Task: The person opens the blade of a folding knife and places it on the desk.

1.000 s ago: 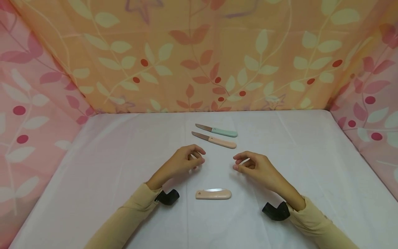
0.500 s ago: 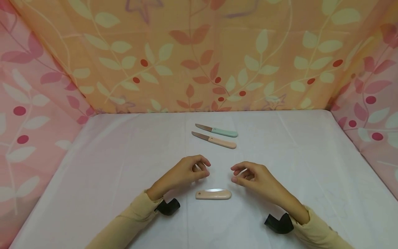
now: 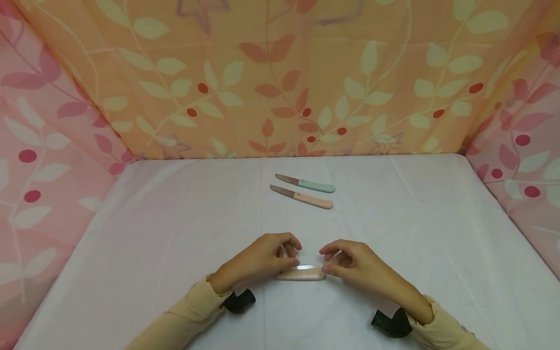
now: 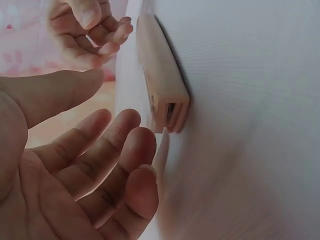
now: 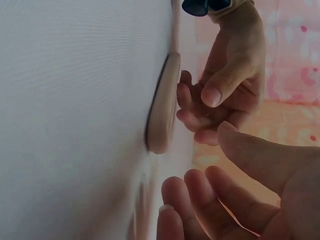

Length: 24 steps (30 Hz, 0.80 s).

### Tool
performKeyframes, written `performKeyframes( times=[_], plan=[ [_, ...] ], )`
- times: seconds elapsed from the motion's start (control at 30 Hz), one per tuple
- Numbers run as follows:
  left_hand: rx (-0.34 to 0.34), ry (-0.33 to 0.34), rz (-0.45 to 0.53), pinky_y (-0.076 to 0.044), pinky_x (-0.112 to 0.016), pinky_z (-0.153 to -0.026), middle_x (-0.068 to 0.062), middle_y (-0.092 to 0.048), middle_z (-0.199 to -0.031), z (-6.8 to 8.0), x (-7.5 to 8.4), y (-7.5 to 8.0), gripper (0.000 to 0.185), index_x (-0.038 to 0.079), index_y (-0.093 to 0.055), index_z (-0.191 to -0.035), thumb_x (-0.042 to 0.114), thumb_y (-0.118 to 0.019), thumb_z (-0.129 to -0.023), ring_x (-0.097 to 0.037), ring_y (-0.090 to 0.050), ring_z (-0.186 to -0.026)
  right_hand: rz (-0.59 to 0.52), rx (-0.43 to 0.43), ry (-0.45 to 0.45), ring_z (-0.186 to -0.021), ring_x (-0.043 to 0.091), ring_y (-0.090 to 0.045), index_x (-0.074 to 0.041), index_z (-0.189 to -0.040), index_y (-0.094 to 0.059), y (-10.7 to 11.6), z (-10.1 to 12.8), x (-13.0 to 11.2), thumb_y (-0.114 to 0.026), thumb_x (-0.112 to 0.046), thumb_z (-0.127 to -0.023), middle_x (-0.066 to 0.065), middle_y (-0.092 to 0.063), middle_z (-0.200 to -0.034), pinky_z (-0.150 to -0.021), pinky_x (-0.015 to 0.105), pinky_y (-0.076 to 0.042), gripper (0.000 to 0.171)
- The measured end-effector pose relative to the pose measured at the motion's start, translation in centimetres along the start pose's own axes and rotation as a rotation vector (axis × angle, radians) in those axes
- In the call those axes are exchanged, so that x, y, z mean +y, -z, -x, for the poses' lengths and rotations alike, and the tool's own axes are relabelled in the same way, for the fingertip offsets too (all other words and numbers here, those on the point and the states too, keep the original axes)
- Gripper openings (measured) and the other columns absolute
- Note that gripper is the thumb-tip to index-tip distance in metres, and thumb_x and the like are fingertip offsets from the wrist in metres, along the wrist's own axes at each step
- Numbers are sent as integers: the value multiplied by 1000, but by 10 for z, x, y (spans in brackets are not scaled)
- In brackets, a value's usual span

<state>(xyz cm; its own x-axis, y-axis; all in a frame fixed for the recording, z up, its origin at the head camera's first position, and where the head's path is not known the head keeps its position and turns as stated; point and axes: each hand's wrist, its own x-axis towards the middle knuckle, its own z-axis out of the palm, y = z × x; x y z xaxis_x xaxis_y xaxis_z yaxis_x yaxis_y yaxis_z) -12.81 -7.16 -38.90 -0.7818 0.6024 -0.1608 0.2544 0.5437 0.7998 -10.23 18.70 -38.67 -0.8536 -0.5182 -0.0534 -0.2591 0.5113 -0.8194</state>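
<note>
A folded pocket knife [image 3: 302,275] with a pale pink handle lies on the white cloth, a strip of its blade showing along the far edge. My left hand [image 3: 271,253] hovers over its left end, fingers loosely bent and holding nothing. At the opposite end is my right hand [image 3: 354,260], its thumb overlapping the handle's tip in the head view. The left wrist view shows the slotted end of the pocket knife [image 4: 165,75] just beyond the fingertips. In the right wrist view the rounded end of the pocket knife [image 5: 164,110] sits past bent, spread fingers.
Farther back, two unfolded knives lie side by side, blades pointing left: one with a mint handle [image 3: 317,186], one with a pink handle [image 3: 312,200]. White cloth [image 3: 197,204] covers the table. Patterned fabric [image 3: 280,78] hangs along the back and both sides.
Both hands have come down toward the near side, from in front of the unfolded knives to the folded pocket knife, and closer together. The knives have stayed in place.
</note>
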Motion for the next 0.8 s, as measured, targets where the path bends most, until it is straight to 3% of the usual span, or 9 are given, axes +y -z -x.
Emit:
performKeyframes(
  times=[0.23, 0.57, 0.8],
  plan=[
    [-25, 8, -43, -46, -21, -67, 3, -70, -93, 4, 2, -2, 25, 9, -67, -111, 17, -75, -88, -8, -56, -73, 42, -46, -26, -76, -2, -61, -6, -112, -69, -8, 0, 2, -75, -33, -88, -1, -68, -97, -68, 20, -51, 36],
    [-45, -9, -127, -45, -20, -69, 6, -64, -83, 3, 4, -6, 22, 9, -73, -103, 15, -79, -83, -5, -55, -77, 116, 2, -3, -70, -2, -51, -9, -102, -72, -17, 2, 5, -77, -29, -87, -10, -61, -82, -63, 19, -46, 26],
    [-72, -33, -93, -42, -17, -61, 8, -57, -75, 2, 2, -8, 15, 9, -73, -97, 14, -79, -84, -2, -49, -69, 107, -4, -28, -70, -2, -53, -10, -100, -71, -17, 1, 5, -76, -30, -87, -9, -63, -80, -63, 19, -46, 24]
  ],
)
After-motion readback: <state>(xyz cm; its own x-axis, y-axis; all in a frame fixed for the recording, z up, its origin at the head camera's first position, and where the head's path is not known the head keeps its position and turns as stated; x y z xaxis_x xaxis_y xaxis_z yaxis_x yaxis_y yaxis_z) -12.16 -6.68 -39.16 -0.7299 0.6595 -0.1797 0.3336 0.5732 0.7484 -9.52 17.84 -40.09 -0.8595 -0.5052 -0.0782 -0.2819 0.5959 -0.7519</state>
